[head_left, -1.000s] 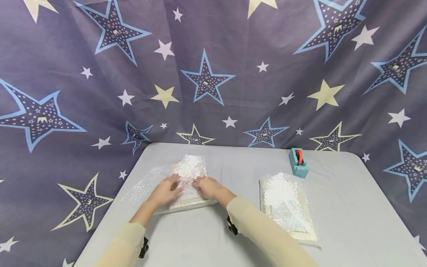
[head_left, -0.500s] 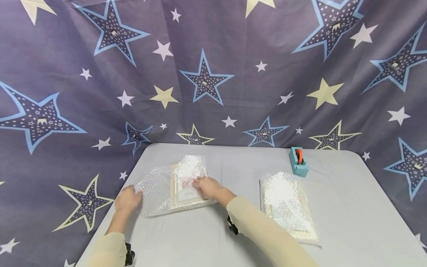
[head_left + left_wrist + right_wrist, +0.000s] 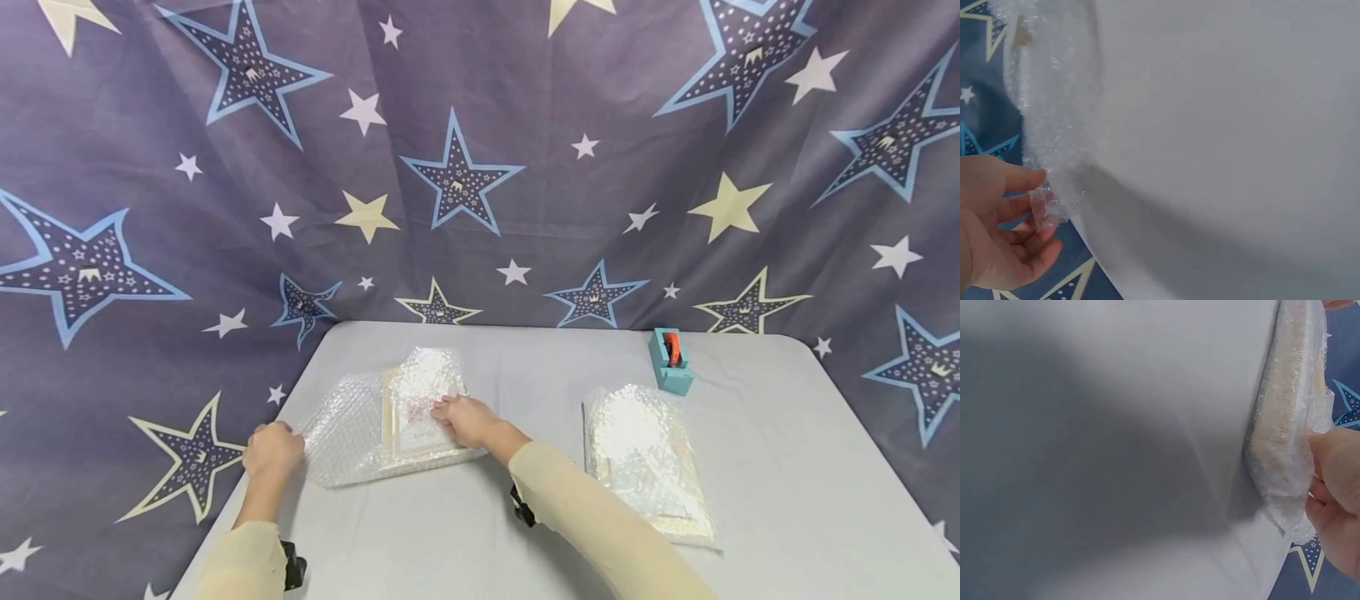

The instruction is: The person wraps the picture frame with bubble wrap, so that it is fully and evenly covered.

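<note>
A picture frame with a light wood-coloured border lies on the table at centre left, on and partly under a sheet of bubble wrap. One flap covers its right part; the rest of the sheet spreads out to the left. My left hand pinches the sheet's left edge, and the left wrist view shows the clear film between thumb and fingers. My right hand presses the flap down on the frame. In the right wrist view, the package's padded side shows beside the fingers; some fingertips are hidden.
Another flat bubble-wrapped package lies to the right. Behind it stands a teal tape dispenser with an orange-red roll. The white table ends at a star-patterned cloth at the back and sides.
My left hand has left the frame's left side, moved left to the bubble wrap's edge and taken hold of it. The right hand stays on the flap.
</note>
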A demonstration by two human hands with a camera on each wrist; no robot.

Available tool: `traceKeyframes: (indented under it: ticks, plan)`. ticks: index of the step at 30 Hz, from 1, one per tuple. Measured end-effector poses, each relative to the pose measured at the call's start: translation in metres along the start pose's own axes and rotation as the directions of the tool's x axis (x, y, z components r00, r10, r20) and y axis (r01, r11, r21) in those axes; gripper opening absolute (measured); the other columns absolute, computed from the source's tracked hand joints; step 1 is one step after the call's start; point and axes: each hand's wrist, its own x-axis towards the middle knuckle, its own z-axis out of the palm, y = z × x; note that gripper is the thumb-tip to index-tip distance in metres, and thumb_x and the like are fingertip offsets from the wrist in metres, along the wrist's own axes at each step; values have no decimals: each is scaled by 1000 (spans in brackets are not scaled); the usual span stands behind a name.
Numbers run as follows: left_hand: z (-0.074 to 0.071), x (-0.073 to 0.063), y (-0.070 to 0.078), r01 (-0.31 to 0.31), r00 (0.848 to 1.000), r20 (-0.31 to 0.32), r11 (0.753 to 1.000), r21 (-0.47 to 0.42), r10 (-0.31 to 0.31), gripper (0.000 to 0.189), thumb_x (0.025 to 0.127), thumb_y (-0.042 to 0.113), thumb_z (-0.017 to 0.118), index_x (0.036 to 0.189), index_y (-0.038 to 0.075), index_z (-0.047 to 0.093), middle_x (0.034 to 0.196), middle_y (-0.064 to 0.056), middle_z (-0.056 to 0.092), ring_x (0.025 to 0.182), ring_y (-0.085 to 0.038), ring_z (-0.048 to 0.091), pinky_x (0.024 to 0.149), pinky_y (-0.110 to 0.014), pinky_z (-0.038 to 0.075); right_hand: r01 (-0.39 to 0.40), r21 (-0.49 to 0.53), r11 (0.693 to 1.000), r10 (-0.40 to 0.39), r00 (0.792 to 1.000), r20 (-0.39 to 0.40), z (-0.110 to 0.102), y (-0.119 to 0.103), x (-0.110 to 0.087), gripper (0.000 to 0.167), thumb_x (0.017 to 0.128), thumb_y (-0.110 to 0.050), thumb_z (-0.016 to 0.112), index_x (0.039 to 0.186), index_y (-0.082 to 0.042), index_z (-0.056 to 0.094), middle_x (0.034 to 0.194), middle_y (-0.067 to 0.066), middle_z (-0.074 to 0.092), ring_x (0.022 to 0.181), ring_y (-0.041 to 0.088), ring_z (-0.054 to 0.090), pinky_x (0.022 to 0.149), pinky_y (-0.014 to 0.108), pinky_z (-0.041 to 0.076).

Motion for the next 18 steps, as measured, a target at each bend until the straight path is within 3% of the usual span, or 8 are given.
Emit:
traceKeyframes:
  ticks: [5, 11, 14, 18]
  plan:
    - [-11, -2, 6, 36, 999, 14, 993, -108, -35, 26, 85, 17, 54, 93, -4, 67, 97, -31, 65, 86, -46, 64, 58, -49, 52, 6, -4, 1000, -6, 1000, -2, 0, 0, 0, 40, 92, -10, 58, 132, -14, 59, 139, 2, 58, 133, 21, 51, 117, 38, 37]
    - [-32, -9, 28, -17, 998, -60, 970, -241, 3, 27, 87, 22, 59, 89, -2, 71, 85, -21, 72, 75, -37, 65, 54, -37, 47, 11, 1, 1000, -11, 1000, -22, 3, 2, 0, 40, 91, -9, 59, 131, -13, 60, 137, 3, 59, 132, 23, 53, 116, 39, 38]
    - [-42, -13, 42, -24, 999, -49, 946, -322, 8, 28, 88, 23, 60, 89, -2, 71, 80, -16, 74, 73, -30, 69, 52, -29, 47, 14, 5, 1000, -14, 999, -37, 3, 3, 1, 39, 91, -9, 59, 130, -13, 61, 136, 3, 60, 131, 23, 53, 116, 39, 39]
    - [-54, -16, 57, -13, 1000, 14, 882, -471, 22, 30, 91, 21, 58, 98, -6, 69, 80, -13, 76, 62, -13, 71, 53, -19, 53, 21, 16, 1000, -20, 999, -37, 3, 2, 1, 39, 91, -8, 59, 129, -13, 61, 136, 4, 60, 131, 24, 54, 115, 40, 40]
